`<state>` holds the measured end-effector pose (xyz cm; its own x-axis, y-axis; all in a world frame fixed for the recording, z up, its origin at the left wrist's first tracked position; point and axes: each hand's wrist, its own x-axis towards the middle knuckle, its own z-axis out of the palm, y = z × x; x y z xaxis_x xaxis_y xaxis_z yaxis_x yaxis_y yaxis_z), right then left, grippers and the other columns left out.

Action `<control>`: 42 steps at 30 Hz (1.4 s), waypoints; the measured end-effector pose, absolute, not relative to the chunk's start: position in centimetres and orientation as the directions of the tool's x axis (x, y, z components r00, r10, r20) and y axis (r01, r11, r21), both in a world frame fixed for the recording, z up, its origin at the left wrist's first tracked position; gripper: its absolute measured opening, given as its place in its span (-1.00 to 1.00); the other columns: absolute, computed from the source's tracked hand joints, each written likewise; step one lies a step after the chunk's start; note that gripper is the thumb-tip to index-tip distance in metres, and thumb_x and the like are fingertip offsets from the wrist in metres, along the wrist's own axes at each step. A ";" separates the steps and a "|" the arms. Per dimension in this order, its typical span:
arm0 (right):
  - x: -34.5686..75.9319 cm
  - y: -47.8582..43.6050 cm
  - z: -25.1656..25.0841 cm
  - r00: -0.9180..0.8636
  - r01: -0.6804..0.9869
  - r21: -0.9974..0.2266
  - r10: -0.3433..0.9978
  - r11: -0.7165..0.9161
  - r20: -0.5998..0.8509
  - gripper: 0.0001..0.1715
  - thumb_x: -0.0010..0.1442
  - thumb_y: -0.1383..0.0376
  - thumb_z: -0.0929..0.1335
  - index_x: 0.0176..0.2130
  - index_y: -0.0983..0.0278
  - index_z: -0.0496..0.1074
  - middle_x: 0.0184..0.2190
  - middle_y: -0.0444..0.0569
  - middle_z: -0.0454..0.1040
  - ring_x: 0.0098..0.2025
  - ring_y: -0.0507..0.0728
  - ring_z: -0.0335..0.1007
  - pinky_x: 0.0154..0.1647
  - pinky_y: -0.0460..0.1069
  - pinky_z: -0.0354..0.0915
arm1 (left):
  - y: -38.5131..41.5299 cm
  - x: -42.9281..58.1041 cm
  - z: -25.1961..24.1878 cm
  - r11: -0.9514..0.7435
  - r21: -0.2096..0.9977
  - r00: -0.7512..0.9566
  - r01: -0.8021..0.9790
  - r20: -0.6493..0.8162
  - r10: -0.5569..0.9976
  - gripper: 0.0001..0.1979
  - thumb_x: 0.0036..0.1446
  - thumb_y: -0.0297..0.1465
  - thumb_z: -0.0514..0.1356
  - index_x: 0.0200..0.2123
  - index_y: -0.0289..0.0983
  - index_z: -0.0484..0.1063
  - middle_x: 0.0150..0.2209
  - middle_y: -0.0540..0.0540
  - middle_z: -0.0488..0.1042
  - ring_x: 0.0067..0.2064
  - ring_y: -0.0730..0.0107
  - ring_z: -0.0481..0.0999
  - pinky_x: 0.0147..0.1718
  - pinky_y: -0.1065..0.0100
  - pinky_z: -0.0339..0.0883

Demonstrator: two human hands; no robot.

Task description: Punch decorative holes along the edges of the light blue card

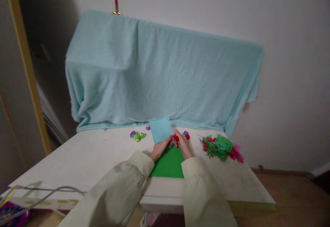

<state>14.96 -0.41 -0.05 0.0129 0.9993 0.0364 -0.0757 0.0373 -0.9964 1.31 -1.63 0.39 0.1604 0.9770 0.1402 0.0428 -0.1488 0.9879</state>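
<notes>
My left hand [161, 148] pinches the lower edge of a light blue paper sheet [161, 129] with punched borders, holding it up above the table. Close beside it, my right hand [183, 144] is closed round a small red punch [176, 137] at the sheet's lower right corner. Both hands hover over a green paper sheet [168, 165] lying flat near the white table's [77, 161] front edge. Pale sleeves cover both my arms.
A green punch [138, 137], two purple ones [132, 133] and another red piece [187, 136] lie behind the hands. A heap of green, red and pink paper scraps [220, 147] sits at right. A light blue cloth [160, 72] drapes something bulky at the back. Cables [43, 191] cross the left corner.
</notes>
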 end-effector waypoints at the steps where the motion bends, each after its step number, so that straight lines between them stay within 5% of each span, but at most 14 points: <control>1: 15.0 -0.4 0.0 0.006 -0.075 -0.997 0.999 0.036 0.036 -0.36 0.08 -0.19 0.25 -0.58 0.30 0.34 -0.73 -0.14 0.30 -0.71 -0.01 0.13 -0.68 -0.09 0.09 | -1.6 1.3 0.4 -0.152 0.988 0.160 0.032 0.145 0.976 -0.54 0.10 -0.04 0.03 -0.66 -0.23 0.33 -0.64 -0.01 0.36 -0.54 0.41 0.34 -0.28 0.34 0.21; 42: 15.0 -0.3 0.0 0.025 -0.041 -0.999 1.000 -0.014 -0.015 -0.39 0.09 -0.15 0.27 -0.62 0.29 0.33 -0.75 -0.14 0.29 -0.74 -0.03 0.15 -0.71 -0.11 0.10 | -2.1 1.2 0.9 -0.136 0.986 0.170 0.093 0.119 0.978 -0.49 0.11 0.01 -0.01 -0.66 -0.24 0.30 -0.63 -0.01 0.36 -0.52 0.39 0.34 -0.26 0.34 0.22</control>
<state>15.01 -0.31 0.05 0.0251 0.9996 -0.0154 -0.0408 -0.0144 -0.9991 1.25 -2.07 0.95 0.1697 0.9783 0.1186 0.0932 -0.1358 0.9863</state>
